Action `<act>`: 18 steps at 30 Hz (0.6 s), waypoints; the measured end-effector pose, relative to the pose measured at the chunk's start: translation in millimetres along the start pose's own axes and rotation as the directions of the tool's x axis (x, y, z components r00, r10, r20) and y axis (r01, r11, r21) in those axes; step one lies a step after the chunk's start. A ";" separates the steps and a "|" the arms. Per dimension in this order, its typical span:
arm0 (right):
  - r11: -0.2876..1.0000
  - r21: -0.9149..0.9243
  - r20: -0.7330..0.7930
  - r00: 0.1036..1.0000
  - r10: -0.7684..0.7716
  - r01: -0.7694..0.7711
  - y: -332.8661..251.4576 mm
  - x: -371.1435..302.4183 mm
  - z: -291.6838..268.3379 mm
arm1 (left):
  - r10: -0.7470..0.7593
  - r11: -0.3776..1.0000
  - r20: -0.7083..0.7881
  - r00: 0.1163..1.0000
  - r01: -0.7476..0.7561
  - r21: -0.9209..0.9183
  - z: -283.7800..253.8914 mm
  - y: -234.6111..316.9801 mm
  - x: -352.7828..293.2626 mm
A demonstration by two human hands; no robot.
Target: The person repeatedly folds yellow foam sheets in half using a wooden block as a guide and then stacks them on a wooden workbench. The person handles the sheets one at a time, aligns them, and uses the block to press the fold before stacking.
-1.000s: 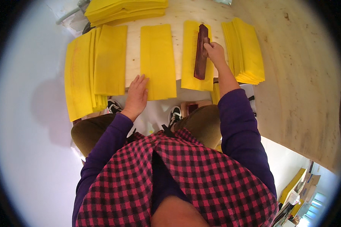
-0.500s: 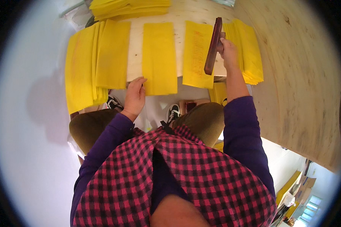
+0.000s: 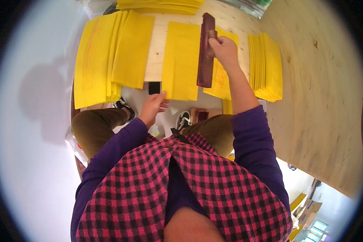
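In my right hand is a long dark-red wooden hand stamp, gripped by its short side handle. It hangs between the middle yellow folded fabric piece and a yellow piece with orange-red print, partly covering both. My left hand is at the near left corner of the middle piece, thumb and curled fingers closed on that corner. No print shows on the visible face of this middle piece. The underside of the stamp is hidden.
Left on the wooden table, yellow pieces overlap in a pile, the outer one faintly printed. A fanned stack lies at the right, another at the far edge. A reddish-brown pad in a box sits below, beside my knee.
My right hand has brought the stamp leftward, from over the printed piece toward the middle one. My left hand has shifted slightly to the middle piece's near corner. The view has moved a little.
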State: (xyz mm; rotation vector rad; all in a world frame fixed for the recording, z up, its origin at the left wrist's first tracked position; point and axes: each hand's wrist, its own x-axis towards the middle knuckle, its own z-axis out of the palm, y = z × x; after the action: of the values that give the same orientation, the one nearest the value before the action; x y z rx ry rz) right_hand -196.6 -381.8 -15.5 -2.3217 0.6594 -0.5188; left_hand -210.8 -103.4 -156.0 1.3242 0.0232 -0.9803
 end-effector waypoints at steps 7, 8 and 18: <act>0.926 -0.378 0.192 0.978 0.077 0.002 -41.0 0.1 59.7 | 0.018 1.000 0.044 0.999 -0.018 -0.005 1.0 -5.4 17.6; 0.912 -0.410 0.212 0.972 0.104 -0.008 -45.8 -0.5 66.7 | 0.034 0.999 0.039 0.999 -0.035 0.012 0.9 -6.2 18.1; 0.834 -0.551 0.268 0.952 0.148 0.025 -49.5 4.7 99.5 | 0.076 0.995 0.042 0.996 -0.072 -0.075 0.8 -8.6 20.8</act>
State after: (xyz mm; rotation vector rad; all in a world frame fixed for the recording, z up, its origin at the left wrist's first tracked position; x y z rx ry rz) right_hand -125.6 -303.8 -50.6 -2.8202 0.8084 0.0882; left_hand -203.5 -115.5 -173.6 1.2270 -0.0240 -0.9377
